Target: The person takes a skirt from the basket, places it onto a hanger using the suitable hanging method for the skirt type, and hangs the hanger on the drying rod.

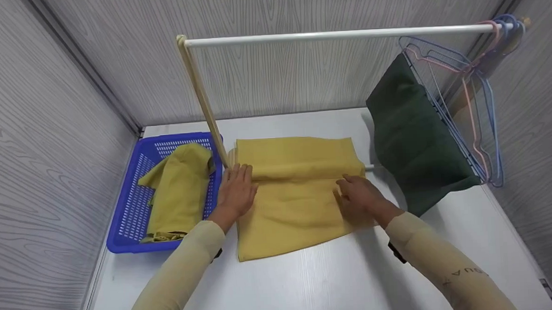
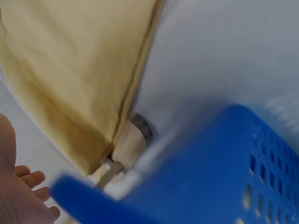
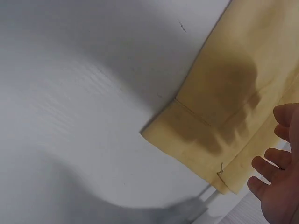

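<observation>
A mustard-yellow cloth point(image 1: 297, 210) lies spread on the white table, with a folded band across its upper part. My left hand point(image 1: 237, 189) rests at the cloth's left edge, fingers extended, beside the foot of a wooden post. Over the cloth's right side is my right hand point(image 1: 361, 195), its fingers loosely bent near the fold line. The right wrist view shows those fingertips point(image 3: 261, 168) holding nothing, with the cloth point(image 3: 224, 93), its stitched hem and a loose thread beside them. In the left wrist view, the left hand point(image 2: 23, 196) appears only partly.
A blue basket point(image 1: 120, 227) on the left holds another yellow cloth point(image 1: 180, 192). A white rail point(image 1: 336, 35) crosses above, borne by the wooden post point(image 1: 201, 97). At its right end hang pink and blue hangers point(image 1: 493, 117) and a dark green cloth point(image 1: 410, 130).
</observation>
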Available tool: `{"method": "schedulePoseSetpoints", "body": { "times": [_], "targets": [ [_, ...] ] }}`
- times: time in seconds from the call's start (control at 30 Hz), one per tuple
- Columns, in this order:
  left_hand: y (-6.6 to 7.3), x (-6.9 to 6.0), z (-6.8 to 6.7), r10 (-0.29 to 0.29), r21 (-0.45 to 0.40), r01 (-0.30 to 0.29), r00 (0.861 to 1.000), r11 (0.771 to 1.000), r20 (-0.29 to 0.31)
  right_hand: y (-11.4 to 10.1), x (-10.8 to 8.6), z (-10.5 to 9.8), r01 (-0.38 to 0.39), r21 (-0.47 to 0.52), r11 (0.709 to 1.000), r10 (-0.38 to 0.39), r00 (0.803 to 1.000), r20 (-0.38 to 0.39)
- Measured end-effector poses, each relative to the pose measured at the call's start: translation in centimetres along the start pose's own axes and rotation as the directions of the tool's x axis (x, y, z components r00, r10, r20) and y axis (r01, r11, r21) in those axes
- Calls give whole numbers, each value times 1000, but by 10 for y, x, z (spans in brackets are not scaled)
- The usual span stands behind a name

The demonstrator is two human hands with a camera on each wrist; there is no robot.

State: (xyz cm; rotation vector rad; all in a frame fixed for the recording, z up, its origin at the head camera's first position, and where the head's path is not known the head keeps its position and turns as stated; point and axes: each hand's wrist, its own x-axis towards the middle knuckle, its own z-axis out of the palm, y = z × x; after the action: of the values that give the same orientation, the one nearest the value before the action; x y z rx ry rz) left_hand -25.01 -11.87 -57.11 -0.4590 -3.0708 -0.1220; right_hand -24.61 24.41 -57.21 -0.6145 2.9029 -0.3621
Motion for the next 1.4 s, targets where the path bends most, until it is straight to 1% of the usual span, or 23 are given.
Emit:
{"method": "schedulePoseSetpoints", "body": {
  "times": [0.07,0.2,0.27,0.33,0.4,0.43,0.5,0.6,0.7,0.8,0.87,0.93,1.03,1.1,1.17,1.23,1.3,1.4],
  "targets": [
    [-10,-1,-4,-3,-3,3,999,1000,-47,3,2,-8,7,-26,1000,-7,1000,-29],
    [-30,-4,-11,-15,-33,10,990,999,-140,8,4,-22,-7,-3,1000,6,997,-73],
    [-40,-5,-11,-29,-61,17,981,998,-194,10,4,-28,1,3,1000,0,994,-108],
    [-49,-8,-12,-47,-93,25,967,995,-249,11,4,-34,10,-14,1000,-12,991,-134],
    [-59,-11,-12,-66,-126,31,956,992,-286,12,2,-40,12,-34,999,-17,990,-143],
    [-64,-13,-13,-74,-139,34,953,990,-295,13,2,-43,12,-44,999,-18,989,-148],
    [-75,-19,-15,-91,-149,50,955,988,-284,14,0,-48,15,-57,998,-24,988,-153],
    [-93,-32,-19,-113,-138,85,970,987,-214,16,-2,-56,9,-60,998,-18,988,-155],
    [-114,-50,-21,-130,-107,114,979,988,-157,20,-3,-66,-20,-60,998,11,988,-154],
    [-136,-70,-20,-142,-82,131,979,988,-146,25,-6,-78,-51,-60,997,41,987,-156],
    [-150,-84,-19,-149,-69,140,977,988,-156,29,-7,-87,-71,-53,996,62,986,-153],
    [-162,-97,-19,-169,-74,159,973,985,-160,32,-10,-98,-109,-26,994,104,984,-142],
    [-179,-113,-20,-217,-89,205,962,975,-163,37,-14,-114,-165,13,986,166,978,-128],
    [-187,-122,-20,-253,-106,238,955,965,-152,41,-17,-125,-181,22,983,182,974,-138],
    [-194,-130,-19,-286,-116,271,948,956,-140,46,-20,-135,-170,12,985,170,972,-162],
    [-198,-137,-19,-324,-126,309,937,943,-128,50,-23,-146,-148,-6,989,144,970,-195],
    [-202,-143,-17,-371,-141,354,920,924,-124,54,-25,-156,-139,-1,990,135,966,-222],
    [-206,-150,-15,-443,-169,420,885,892,-140,56,-29,-171,-134,3,991,130,956,-263]
  ]
}}
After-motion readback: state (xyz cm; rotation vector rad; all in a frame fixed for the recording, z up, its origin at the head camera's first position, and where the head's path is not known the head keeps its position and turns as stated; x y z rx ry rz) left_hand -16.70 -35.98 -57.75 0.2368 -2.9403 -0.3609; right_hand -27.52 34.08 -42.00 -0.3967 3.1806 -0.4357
